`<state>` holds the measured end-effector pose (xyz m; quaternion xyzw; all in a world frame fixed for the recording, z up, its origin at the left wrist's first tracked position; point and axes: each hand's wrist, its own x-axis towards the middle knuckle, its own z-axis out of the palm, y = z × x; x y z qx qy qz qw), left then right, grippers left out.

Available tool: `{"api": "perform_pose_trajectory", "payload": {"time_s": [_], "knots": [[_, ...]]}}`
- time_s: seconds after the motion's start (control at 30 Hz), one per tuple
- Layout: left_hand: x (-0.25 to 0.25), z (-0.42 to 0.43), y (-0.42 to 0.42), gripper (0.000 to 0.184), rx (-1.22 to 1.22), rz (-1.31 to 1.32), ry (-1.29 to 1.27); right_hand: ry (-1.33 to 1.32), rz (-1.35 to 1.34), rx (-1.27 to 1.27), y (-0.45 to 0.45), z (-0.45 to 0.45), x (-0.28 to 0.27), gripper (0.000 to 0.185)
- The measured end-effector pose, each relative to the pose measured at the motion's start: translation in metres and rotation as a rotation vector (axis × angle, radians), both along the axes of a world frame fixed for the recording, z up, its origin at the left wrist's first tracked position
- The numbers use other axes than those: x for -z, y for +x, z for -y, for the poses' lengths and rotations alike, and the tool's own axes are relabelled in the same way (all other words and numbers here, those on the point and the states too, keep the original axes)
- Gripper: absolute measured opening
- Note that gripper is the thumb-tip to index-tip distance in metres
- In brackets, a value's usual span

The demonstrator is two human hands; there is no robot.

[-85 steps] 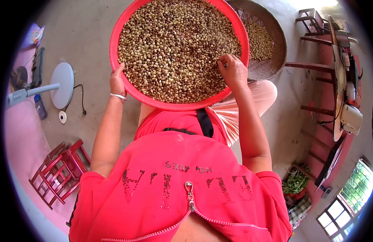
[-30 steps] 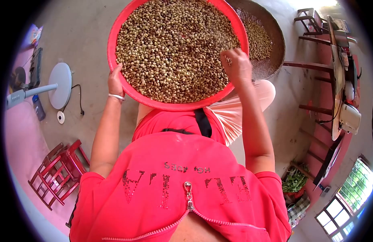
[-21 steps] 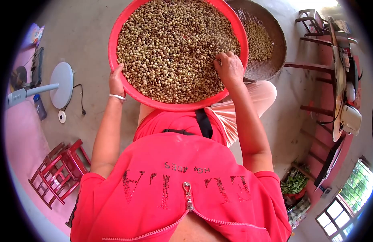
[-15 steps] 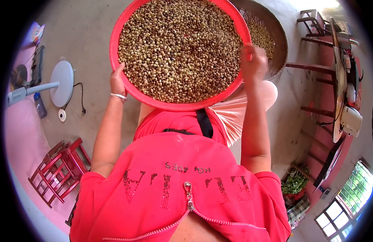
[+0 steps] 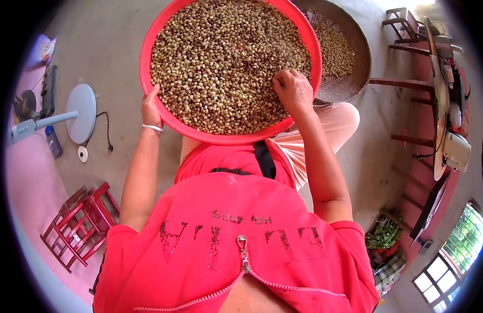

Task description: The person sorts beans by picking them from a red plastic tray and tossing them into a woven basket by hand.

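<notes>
A round red tray (image 5: 146, 62) rests at my lap, filled with small round seeds (image 5: 215, 68) in greenish tan and brown. My left hand (image 5: 151, 107) is closed on the tray's left rim, with the thumb over the edge and the other fingers hidden beneath. Over the right part of the seeds is my right hand (image 5: 296, 93), its fingers bent and drawn together at the surface. Whatever may be between those fingertips is hidden. Behind the tray, on the right, a woven basket (image 5: 359, 49) holds more seeds of similar look.
On the left stand a pale fan-like stand (image 5: 80, 113) with its cord on the floor and a red wooden chair (image 5: 90, 221). A wooden table (image 5: 437, 115) is at the right, with leafy greens (image 5: 383, 232) lower down near the wall.
My right hand has moved left and slightly down, from the tray's right rim to over the seeds. The left hand keeps its hold on the rim.
</notes>
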<state>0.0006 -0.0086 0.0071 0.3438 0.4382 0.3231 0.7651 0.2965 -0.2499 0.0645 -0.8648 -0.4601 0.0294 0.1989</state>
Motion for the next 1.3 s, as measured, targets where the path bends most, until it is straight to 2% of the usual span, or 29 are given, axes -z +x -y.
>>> {"api": "perform_pose_trajectory", "payload": {"time_s": [0.1,0.13,0.17,0.2,0.23,0.3,0.33,0.37,0.43,0.53,0.57,0.63,0.67,0.7,0.83,0.9,0.93,0.97,1.03,1.1,1.3], "knots": [[0.003,-0.001,-0.001,0.036,-0.016,-0.032,0.007,0.118,0.010,0.032,0.010,0.002,-0.011,0.007],[0.010,-0.003,-0.004,0.035,-0.027,-0.030,0.002,0.227,0.037,0.140,0.023,0.003,-0.017,0.004],[0.012,-0.004,-0.004,0.035,-0.025,-0.029,0.007,0.389,0.006,0.289,0.040,0.005,-0.017,0.008],[0.012,-0.003,-0.004,0.035,-0.034,-0.021,-0.007,0.496,-0.220,0.537,0.046,0.004,-0.033,0.022],[0.011,-0.002,-0.003,0.035,-0.037,-0.010,-0.020,0.518,-0.186,0.599,0.055,0.006,-0.042,0.034],[0.008,-0.002,-0.002,0.035,0.010,-0.004,0.002,0.457,-0.162,0.508,0.063,0.003,-0.034,0.040],[0.012,-0.002,-0.001,0.035,-0.003,-0.004,-0.008,0.313,-0.054,0.382,0.060,0.000,-0.026,0.039],[0.013,-0.004,-0.002,0.036,-0.017,-0.007,-0.016,0.299,-0.026,0.291,0.057,-0.004,-0.008,0.046],[0.002,-0.001,0.000,0.036,-0.002,0.003,0.001,0.146,0.143,0.264,0.053,-0.012,0.025,0.054],[0.001,-0.001,0.000,0.038,-0.009,0.037,0.000,0.089,0.007,0.375,0.044,-0.022,0.054,0.063],[-0.003,0.000,0.001,0.038,0.003,0.035,0.007,0.127,-0.135,0.393,0.038,-0.027,0.054,0.064],[-0.011,0.003,0.004,0.036,0.028,-0.023,0.037,0.155,-0.190,0.328,0.019,-0.034,0.050,0.066],[-0.012,0.003,0.004,0.036,0.019,-0.032,0.044,0.282,-0.098,0.269,0.007,-0.037,0.056,0.064],[-0.011,0.002,0.005,0.036,0.025,-0.035,0.047,0.288,-0.184,0.226,-0.002,-0.039,0.051,0.064],[-0.013,0.004,0.004,0.036,-0.007,-0.038,0.026,0.292,-0.223,0.066,-0.034,-0.030,0.028,0.062],[-0.015,0.004,0.004,0.036,-0.009,-0.064,0.021,0.216,-0.239,-0.129,-0.038,-0.017,0.014,0.053],[-0.017,0.005,0.005,0.036,-0.010,-0.063,0.022,0.248,-0.246,-0.151,-0.034,-0.010,0.010,0.043],[-0.015,0.004,0.003,0.036,-0.021,-0.070,0.018,0.328,-0.163,-0.120,-0.028,-0.003,0.010,0.033],[-0.010,0.003,0.002,0.035,0.004,-0.043,0.032,0.356,-0.015,0.084,-0.017,0.011,0.000,0.026],[-0.011,0.005,0.002,0.035,0.002,-0.042,0.020,0.324,-0.070,0.186,-0.006,0.026,-0.003,0.019],[-0.010,0.003,0.003,0.035,0.030,-0.009,-0.001,0.234,-0.160,0.113,-0.018,0.019,-0.016,0.009]]}}
